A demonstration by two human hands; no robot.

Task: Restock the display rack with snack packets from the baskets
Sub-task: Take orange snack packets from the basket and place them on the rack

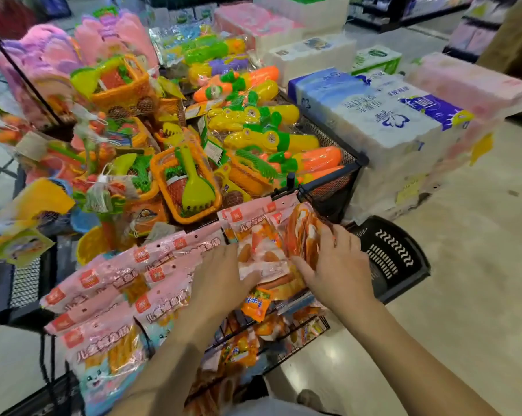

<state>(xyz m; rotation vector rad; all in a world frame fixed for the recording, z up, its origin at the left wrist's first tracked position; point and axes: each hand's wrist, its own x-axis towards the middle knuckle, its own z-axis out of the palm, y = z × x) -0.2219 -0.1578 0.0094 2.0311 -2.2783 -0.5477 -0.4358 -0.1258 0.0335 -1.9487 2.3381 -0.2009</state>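
Note:
Pink snack packets of sausage sticks lie in rows on the black wire display rack in front of me. My left hand rests flat on the packets in the middle, fingers spread. My right hand grips a bunch of upright orange-and-pink packets at the rack's right end, thumb toward the flat ones. A black plastic basket stands on the floor just right of my right hand. Small orange packets fill a lower tier.
Behind the rack a black mesh bin holds plastic toys: yellow and orange water guns and sand sets. Stacked tissue packs stand to the right. Bare floor lies at the far right.

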